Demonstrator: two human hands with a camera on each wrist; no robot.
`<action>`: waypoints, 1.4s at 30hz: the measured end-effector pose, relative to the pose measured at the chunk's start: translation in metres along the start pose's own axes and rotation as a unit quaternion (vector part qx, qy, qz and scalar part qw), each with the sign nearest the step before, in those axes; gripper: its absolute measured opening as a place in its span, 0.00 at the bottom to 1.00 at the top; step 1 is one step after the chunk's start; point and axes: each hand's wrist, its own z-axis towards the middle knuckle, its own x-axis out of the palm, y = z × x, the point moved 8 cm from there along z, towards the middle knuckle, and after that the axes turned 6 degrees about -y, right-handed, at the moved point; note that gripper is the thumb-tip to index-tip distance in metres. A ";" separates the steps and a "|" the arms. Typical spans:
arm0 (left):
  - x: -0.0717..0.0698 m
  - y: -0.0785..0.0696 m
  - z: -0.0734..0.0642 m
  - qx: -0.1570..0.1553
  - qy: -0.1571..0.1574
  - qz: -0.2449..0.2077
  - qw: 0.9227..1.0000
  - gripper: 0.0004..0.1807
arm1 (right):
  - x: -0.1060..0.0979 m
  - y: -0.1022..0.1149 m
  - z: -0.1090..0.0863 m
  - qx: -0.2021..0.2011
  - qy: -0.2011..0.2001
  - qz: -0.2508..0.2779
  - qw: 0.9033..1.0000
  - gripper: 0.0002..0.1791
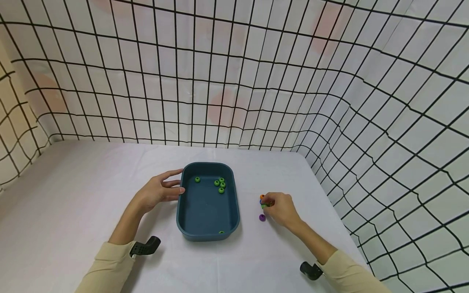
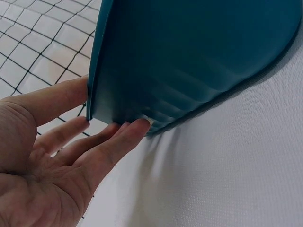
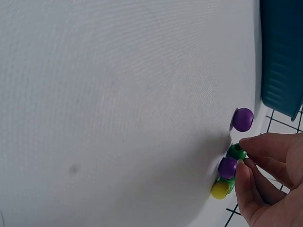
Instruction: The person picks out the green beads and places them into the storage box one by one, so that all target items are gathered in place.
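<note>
A dark teal plastic bin (image 1: pixel 208 215) stands on the white table. My left hand (image 1: pixel 159 193) is at its left side, thumb over the rim and other fingers against the outer wall (image 2: pixel 189 61). Several green beads (image 1: pixel 217 183) lie inside, most of them grouped near the far right corner. To the right of the bin, my right hand (image 1: pixel 280 208) pinches a green bead (image 3: pixel 236 151) between thumb and finger. Close around it are purple beads (image 3: pixel 227 168), a yellow bead (image 3: pixel 219 189) and an orange bead (image 1: pixel 262 197); the hand partly hides this cluster.
A separate purple bead (image 1: pixel 262 217) lies on the near side of the cluster. White walls covered with black netting (image 1: pixel 227 77) rise behind the table (image 1: pixel 91 183) and along its right. Dark wrist cameras (image 1: pixel 146 246) sit at both sleeves.
</note>
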 end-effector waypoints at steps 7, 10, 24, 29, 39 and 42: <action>0.000 0.000 0.001 0.003 -0.001 0.001 1.000 0.44 | 0.002 0.000 -0.001 -0.007 -0.003 -0.003 1.000 0.11; -0.001 0.000 0.001 0.003 -0.001 0.001 1.000 0.44 | 0.002 0.000 -0.001 -0.008 -0.005 -0.003 1.000 0.10; 0.000 -0.001 0.000 0.005 -0.002 -0.001 1.000 0.43 | -0.001 0.003 0.001 -0.002 -0.006 0.005 1.000 0.11; 0.000 -0.001 0.000 0.004 -0.003 0.001 1.000 0.43 | -0.004 0.010 0.005 -0.013 -0.016 0.007 1.000 0.09; 0.000 -0.001 0.000 0.004 -0.004 0.001 1.000 0.44 | -0.008 0.033 0.016 -0.040 -0.025 0.013 0.999 0.08; 0.000 0.000 0.000 0.005 -0.003 -0.001 1.000 0.44 | -0.010 0.042 0.020 -0.051 -0.032 0.012 0.998 0.08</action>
